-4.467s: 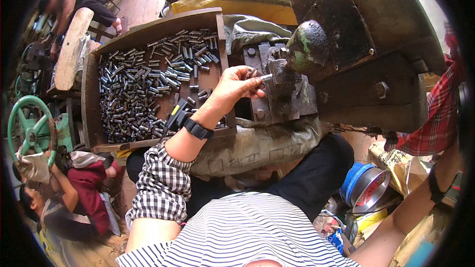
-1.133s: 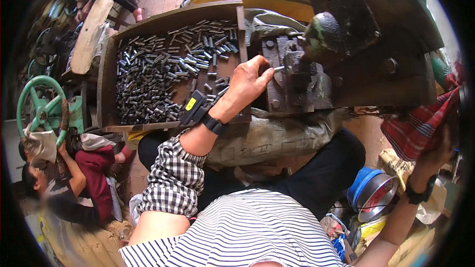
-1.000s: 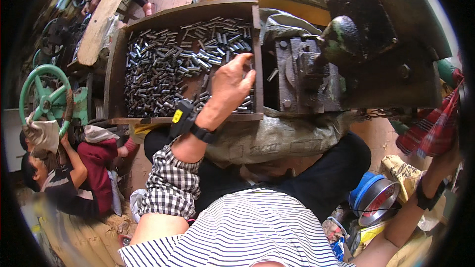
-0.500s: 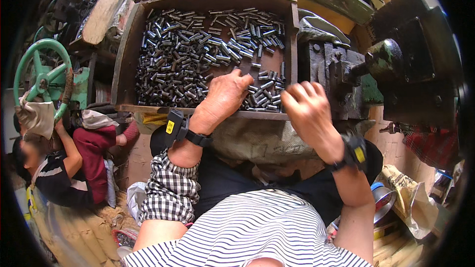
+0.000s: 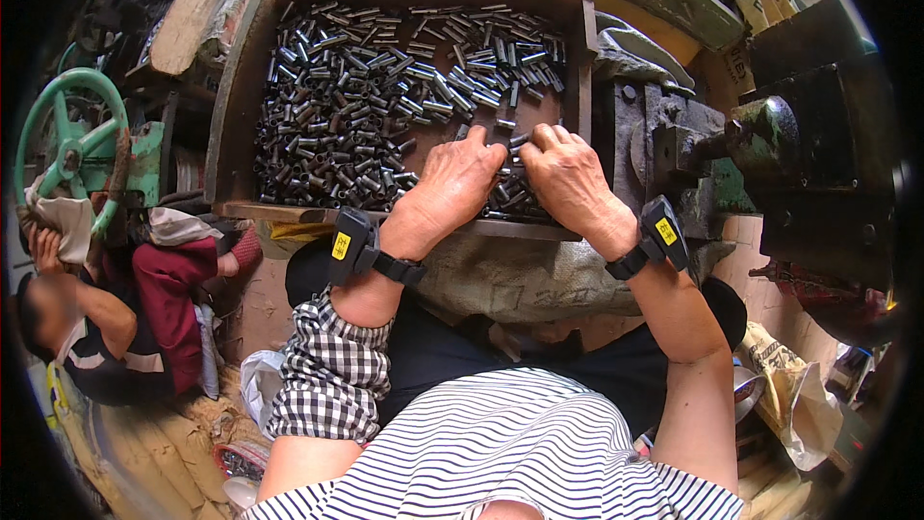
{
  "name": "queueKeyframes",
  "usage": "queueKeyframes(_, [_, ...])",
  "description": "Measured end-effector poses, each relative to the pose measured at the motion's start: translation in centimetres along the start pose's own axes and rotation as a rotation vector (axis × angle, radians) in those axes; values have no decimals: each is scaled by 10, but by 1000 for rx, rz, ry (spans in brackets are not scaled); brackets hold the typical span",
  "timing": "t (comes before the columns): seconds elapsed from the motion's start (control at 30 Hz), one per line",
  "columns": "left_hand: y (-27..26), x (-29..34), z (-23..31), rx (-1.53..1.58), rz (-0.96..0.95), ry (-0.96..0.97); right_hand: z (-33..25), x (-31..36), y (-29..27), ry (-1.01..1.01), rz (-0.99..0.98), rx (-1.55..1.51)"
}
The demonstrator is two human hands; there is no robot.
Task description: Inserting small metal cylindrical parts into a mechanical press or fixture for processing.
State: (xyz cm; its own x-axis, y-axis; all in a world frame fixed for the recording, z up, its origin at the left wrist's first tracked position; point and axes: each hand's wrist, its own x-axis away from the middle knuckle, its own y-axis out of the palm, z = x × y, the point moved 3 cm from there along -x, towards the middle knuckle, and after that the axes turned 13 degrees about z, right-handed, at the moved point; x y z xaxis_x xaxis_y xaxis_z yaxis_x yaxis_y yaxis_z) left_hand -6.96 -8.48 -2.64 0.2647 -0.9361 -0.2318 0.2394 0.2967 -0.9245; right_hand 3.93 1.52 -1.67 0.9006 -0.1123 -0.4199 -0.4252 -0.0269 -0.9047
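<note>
Lettered yellow labels (image 5: 341, 246) mark wristbands (image 5: 399, 272); both hands (image 5: 450, 176) (image 5: 566, 173) reach among metal tubes (image 5: 332, 120).

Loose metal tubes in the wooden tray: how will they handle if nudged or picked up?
The metal tubes look rigid, given their straight, shiny walls. Round sides suggest they'd roll when nudged, though crowded neighbours in the tray may block them. Visible open ends suggest they're probably lighter than solid rods.

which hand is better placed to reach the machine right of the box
Probably the right hand: it is over the right part of the wooden box, nearer the machine. The left hand is farther away, with the right one in between.
</note>
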Motion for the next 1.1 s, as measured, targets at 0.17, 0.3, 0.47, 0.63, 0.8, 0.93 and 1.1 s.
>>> queueKeyframes(0.17, [-6, 0, 9, 106, 127, -58, 0, 17, -30, 258, 261, -299])
queueKeyframes(0.3, [-7, -1, 15, 400, 259, -51, 9, 39, -32, 508, 304, -645])
queueKeyframes(0.47, [0, 2, 24, 1261, -8, -440, 12, 50, -22, 982, 209, -1333])
queueKeyframes(0.63, [7, 6, 14, 1479, -62, -638, 14, 50, -26, 1058, 160, -1407])
queueKeyframes(0.8, [12, 7, 11, 1662, -36, -725, 16, 55, -21, 1071, 171, -1381])
queueKeyframes(0.93, [13, 7, 15, 1716, -77, -713, 15, 54, -17, 1071, 166, -1441])
queueKeyframes(1.1, [16, 8, 14, 1736, -61, -710, 16, 54, -10, 1104, 167, -1585])
